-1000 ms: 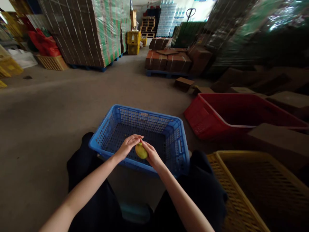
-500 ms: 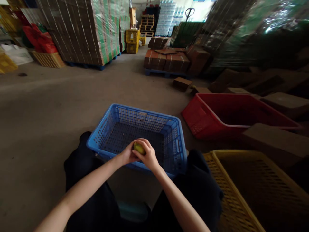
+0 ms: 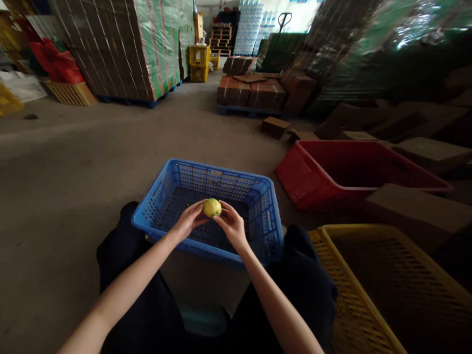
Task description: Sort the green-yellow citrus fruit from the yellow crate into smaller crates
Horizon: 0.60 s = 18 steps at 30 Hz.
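Observation:
A yellow-green fruit (image 3: 212,208), lemon-like in shape with a darker patch at its lower right, is held between my two hands. My left hand (image 3: 189,220) grips its left side with the fingertips. On the other side, my right hand (image 3: 231,223) pinches it between thumb and fingers. Both hands are above a blue plastic crate (image 3: 221,253) with slotted walls, which stands on the floor between my knees. Dark mesh shows on the crate's bottom, with a few tiny specks on it.
To my right stand a yellow crate (image 3: 342,275) and a red tub (image 3: 309,182), with cardboard boxes (image 3: 416,206) beside them. Ahead, strapped cartons (image 3: 250,93) sit on a blue pallet. A tall wrapped stack (image 3: 110,49) rises at the left.
My hands have spread apart and risen slightly, and the fruit between them has been turned and lifted, so more of it shows. The view has shifted a little.

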Each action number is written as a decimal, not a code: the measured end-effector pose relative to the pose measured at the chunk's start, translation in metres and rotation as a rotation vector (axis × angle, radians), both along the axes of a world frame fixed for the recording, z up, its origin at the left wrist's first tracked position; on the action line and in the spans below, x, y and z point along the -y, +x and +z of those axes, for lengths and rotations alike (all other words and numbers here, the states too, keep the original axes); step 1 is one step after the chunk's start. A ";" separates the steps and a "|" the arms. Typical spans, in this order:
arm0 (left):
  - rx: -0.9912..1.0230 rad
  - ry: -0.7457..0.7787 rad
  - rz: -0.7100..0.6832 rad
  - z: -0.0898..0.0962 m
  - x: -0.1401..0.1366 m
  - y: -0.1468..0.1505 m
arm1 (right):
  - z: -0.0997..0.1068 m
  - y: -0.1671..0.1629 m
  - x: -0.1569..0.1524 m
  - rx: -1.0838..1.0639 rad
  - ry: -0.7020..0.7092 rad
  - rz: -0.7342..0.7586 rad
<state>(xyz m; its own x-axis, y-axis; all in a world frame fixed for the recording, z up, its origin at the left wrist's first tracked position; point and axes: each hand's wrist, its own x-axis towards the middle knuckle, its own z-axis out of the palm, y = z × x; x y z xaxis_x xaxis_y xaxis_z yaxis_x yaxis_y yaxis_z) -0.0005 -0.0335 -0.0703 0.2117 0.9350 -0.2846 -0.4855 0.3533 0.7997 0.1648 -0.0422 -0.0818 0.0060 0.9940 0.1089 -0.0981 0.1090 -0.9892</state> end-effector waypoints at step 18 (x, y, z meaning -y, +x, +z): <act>-0.013 -0.008 0.104 0.003 -0.009 -0.006 | 0.017 0.022 -0.005 -0.236 -0.194 0.216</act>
